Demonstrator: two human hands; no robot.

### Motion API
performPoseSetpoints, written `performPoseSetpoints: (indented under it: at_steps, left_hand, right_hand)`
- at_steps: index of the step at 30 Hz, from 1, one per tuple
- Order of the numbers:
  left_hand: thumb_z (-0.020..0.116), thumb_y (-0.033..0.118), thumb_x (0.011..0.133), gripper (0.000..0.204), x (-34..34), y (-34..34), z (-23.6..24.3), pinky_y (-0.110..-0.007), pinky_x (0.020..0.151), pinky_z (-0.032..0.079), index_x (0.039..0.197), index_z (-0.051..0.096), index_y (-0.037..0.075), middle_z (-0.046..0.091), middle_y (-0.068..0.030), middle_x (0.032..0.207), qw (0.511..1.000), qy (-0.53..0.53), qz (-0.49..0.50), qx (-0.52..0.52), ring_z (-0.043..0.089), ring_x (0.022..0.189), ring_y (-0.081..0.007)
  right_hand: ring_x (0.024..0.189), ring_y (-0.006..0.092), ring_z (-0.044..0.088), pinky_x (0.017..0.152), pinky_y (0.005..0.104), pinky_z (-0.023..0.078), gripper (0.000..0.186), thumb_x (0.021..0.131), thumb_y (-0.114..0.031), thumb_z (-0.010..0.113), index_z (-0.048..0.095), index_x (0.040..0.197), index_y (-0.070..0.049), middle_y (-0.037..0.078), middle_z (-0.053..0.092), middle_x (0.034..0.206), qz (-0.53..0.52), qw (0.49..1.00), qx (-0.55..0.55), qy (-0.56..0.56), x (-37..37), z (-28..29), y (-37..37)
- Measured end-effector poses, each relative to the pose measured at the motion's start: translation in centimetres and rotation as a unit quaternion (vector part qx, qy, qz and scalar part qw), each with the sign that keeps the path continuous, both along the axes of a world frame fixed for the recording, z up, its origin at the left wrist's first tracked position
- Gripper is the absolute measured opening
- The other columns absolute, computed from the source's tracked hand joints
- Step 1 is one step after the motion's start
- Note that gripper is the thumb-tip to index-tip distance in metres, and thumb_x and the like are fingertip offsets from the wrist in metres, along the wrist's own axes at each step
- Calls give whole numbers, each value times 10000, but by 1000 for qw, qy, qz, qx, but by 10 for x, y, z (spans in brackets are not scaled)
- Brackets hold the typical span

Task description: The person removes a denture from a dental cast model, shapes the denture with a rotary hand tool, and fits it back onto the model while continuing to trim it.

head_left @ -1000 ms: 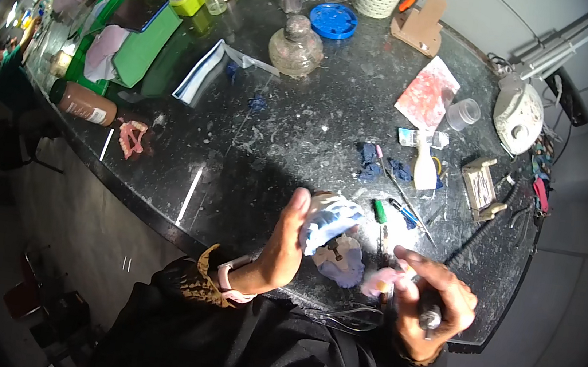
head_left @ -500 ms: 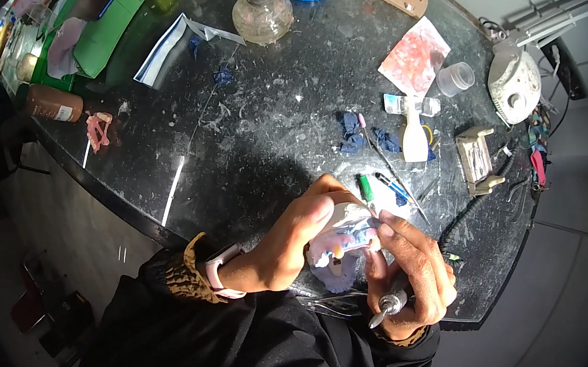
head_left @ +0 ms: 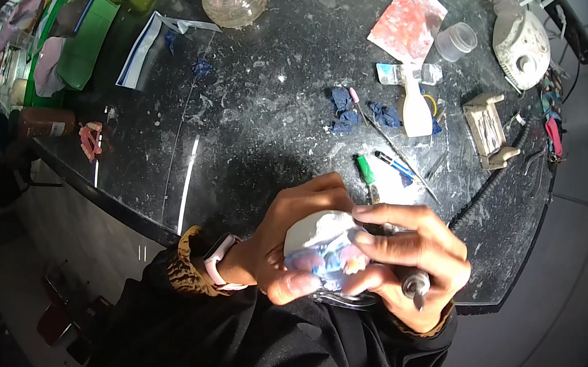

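Observation:
My left hand (head_left: 276, 218), with a light-strapped watch on its wrist, is closed around a white plaster dental cast (head_left: 314, 228). Bluish and pink material with artificial teeth (head_left: 352, 262) shows on the cast's near side. My left thumb presses along its lower edge. In my right hand (head_left: 421, 254), a metal rotary handpiece (head_left: 415, 283) lies across the palm, its pointed tip directed back toward me. The fingertips and thumb of that same hand pinch the cast's right side. A hand covers part of the cast on each side.
Beyond my hands lie a green-handled tool (head_left: 364, 169), a blue pen-like tool (head_left: 395, 164), a thin pink-ended instrument (head_left: 388, 138) and a white bottle (head_left: 415, 114). A pink denture piece (head_left: 90, 140) rests far left. A glass vessel (head_left: 236, 0) stands at the back; a corded white device (head_left: 522, 50) sits back right.
The cast has turned in my hands, showing more white plaster on top. My left thumb has moved down to its near edge, and my right hand has shifted slightly right. The view has moved too.

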State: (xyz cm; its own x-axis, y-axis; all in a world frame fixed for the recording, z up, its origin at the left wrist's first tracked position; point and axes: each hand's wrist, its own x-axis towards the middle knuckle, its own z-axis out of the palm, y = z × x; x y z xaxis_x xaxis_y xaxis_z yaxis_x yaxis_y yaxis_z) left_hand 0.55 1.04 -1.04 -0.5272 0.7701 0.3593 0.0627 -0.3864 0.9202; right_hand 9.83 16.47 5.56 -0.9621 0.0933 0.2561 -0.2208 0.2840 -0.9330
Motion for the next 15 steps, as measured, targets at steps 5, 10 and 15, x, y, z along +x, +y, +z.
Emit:
performPoseSetpoints:
  at_steps: [5, 10, 15]
  left_hand:
    - [616, 512, 580, 648, 5, 3, 2, -338, 576, 367, 876, 545, -60, 472, -138, 775, 999, -37, -40, 0, 443, 695, -229]
    - [608, 525, 582, 636, 13, 0, -9, -329, 562, 353, 845, 540, -51, 452, -121, 748, 995, -83, -58, 8, 422, 679, -217]
    - [587, 544, 600, 626, 7, 4, -3, -331, 547, 358, 822, 540, -40, 457, -119, 754, 997, -30, -67, 21, 438, 655, -224]
  right_hand:
    - [929, 218, 585, 797, 325, 462, 566, 610, -174, 833, 619, 1107, -10, 120, 591, 1021, 101, 986, -72, -111, -2, -2, 15]
    - [881, 199, 565, 779, 314, 444, 618, 557, -237, 853, 633, 1086, -4, 107, 571, 984, 116, 985, -76, -102, -4, -4, 11]
    - [947, 256, 570, 815, 341, 459, 536, 637, -144, 815, 611, 1112, -2, 110, 537, 1017, 136, 983, -71, -103, -5, 3, 12]
